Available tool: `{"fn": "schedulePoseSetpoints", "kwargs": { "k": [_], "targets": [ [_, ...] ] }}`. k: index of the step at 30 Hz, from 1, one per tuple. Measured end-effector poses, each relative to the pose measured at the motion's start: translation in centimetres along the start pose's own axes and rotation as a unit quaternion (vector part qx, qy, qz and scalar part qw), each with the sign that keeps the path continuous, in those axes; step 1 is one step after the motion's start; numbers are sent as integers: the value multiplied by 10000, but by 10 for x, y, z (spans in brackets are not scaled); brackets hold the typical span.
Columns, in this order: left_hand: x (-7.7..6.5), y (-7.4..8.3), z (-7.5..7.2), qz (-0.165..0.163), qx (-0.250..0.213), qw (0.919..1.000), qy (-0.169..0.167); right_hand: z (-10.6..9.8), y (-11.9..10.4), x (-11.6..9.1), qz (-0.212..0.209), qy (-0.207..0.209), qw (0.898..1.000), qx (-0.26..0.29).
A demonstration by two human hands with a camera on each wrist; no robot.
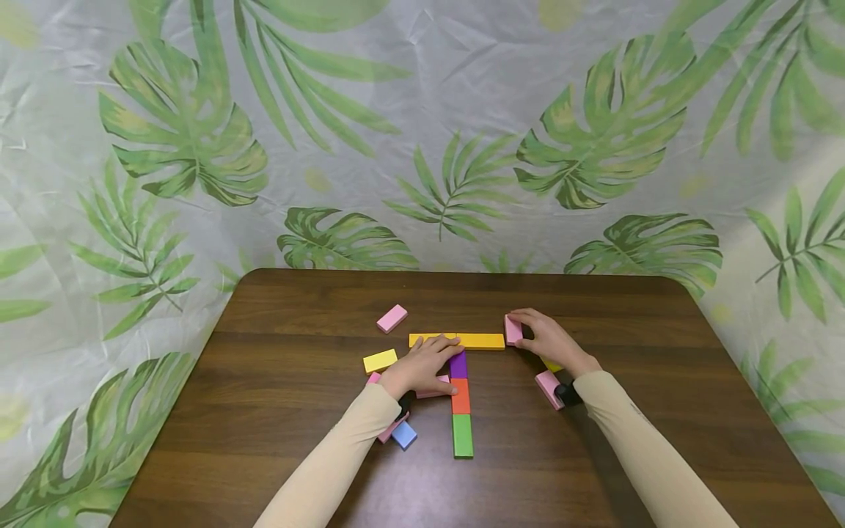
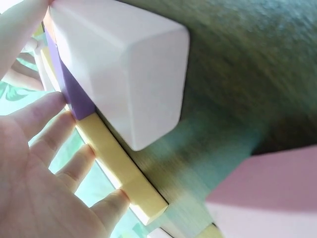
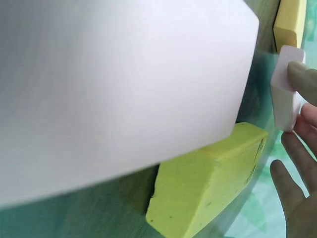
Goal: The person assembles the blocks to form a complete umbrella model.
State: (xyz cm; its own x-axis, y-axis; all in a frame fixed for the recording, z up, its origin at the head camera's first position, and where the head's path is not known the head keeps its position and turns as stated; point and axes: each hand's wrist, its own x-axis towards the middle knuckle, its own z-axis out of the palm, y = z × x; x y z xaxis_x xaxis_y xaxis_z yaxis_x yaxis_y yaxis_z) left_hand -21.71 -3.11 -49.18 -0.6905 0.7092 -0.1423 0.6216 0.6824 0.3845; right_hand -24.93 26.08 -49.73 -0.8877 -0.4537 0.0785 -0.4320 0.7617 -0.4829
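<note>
Two orange-yellow blocks (image 1: 483, 342) lie end to end in a row across the table. From their middle, a purple block (image 1: 458, 366), an orange-red block (image 1: 461, 397) and a green block (image 1: 463, 437) run toward me. My left hand (image 1: 417, 368) has its fingers stretched over the row; its fingertips touch the yellow blocks (image 2: 124, 163) in the left wrist view. At the row's right end, my right hand (image 1: 548, 339) pinches a pink block (image 1: 513, 331) between thumb and fingers. In the right wrist view, that pink block (image 3: 282, 94) stands beside the yellow end.
A loose pink block (image 1: 392, 318) and a pale yellow block (image 1: 380, 361) lie left of the row. Near my left wrist are a blue block (image 1: 404, 435) and partly hidden pink ones. Under my right wrist are another pink block (image 1: 548, 389) and a yellow block (image 3: 208, 173).
</note>
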Motion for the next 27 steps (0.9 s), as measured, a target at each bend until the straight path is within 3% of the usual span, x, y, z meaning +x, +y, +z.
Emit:
{"fn": "schedulePoseSetpoints", "kwargs": {
  "k": [27],
  "targets": [
    [3,-3,3,-44,50,10000,31,5,3,13,-110,-205,9996,-127]
  ]
}}
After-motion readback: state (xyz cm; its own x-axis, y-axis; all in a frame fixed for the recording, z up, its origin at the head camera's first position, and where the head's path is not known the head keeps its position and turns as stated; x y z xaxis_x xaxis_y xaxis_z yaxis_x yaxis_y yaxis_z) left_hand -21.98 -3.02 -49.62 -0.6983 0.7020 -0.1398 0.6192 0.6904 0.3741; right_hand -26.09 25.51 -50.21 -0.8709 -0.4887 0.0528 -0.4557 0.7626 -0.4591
